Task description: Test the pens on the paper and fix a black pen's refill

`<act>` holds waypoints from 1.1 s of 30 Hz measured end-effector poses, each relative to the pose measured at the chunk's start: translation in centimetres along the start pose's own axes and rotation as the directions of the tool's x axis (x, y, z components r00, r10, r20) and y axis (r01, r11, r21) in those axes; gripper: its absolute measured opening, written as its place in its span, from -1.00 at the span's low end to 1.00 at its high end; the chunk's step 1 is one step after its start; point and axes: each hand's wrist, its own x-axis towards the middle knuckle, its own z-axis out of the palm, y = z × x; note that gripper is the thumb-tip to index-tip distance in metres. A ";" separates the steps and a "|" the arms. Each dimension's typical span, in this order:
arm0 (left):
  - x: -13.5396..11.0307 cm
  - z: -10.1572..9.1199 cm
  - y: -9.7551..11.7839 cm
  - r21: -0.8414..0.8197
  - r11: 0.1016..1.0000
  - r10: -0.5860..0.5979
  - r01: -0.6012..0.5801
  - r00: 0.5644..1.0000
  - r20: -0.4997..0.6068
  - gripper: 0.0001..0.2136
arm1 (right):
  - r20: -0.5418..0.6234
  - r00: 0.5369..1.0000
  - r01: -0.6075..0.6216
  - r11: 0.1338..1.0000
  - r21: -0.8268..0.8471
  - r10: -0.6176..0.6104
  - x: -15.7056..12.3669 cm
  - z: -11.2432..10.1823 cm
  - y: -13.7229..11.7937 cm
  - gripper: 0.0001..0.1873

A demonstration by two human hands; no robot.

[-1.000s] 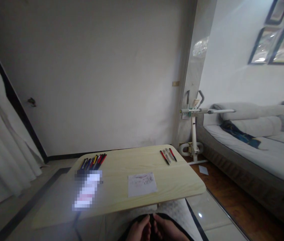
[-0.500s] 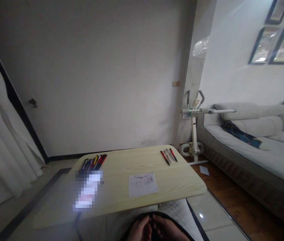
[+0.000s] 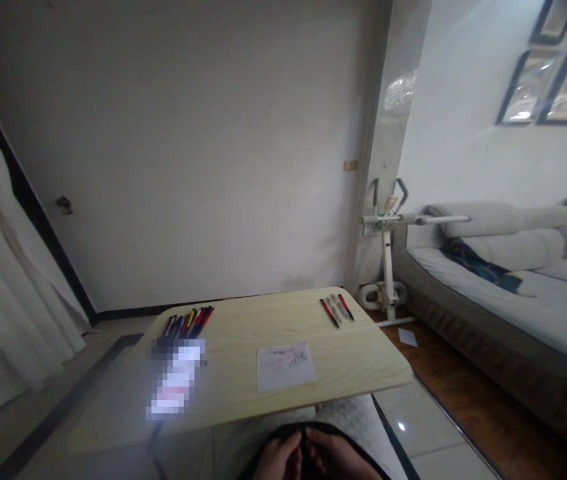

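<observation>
You are holding your left hand (image 3: 279,459) and right hand (image 3: 341,457) below the table's (image 3: 233,393) near edge, fingers loosely half-curled, thumbs almost meeting; whether fingertips are touching, I cannot tell. Beyond them, a marked paper sheet (image 3: 286,367) is lying on the tabletop. Farther out, right-hand pens (image 3: 329,313) and left-hand pens (image 3: 191,321) are lying grouped.

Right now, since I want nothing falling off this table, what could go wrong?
The smaller pen group lies near the table's far right corner; a bump might roll one off. The paper lies close to the near edge and could slide off if brushed. The left hand and right hand are on the person's side of that edge; raising them might jolt the table.
</observation>
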 end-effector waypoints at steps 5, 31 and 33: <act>-0.6 0.2 0.6 0.037 0.999 0.016 -0.016 1.000 -0.004 -0.48 | -0.085 0.996 0.002 1.000 -0.005 -0.003 0.0 -0.4 0.2 -0.60; 0.5 -0.2 -0.5 -0.191 0.979 -0.071 0.069 0.998 0.001 -0.61 | 0.006 0.999 0.049 0.999 -0.020 -0.049 0.1 -0.1 0.0 -0.79; 0.3 -0.1 -0.3 -0.135 0.990 -0.047 0.046 0.999 -0.009 -0.62 | 0.035 0.997 0.063 0.998 -0.028 -0.062 -0.2 0.1 -0.2 -0.80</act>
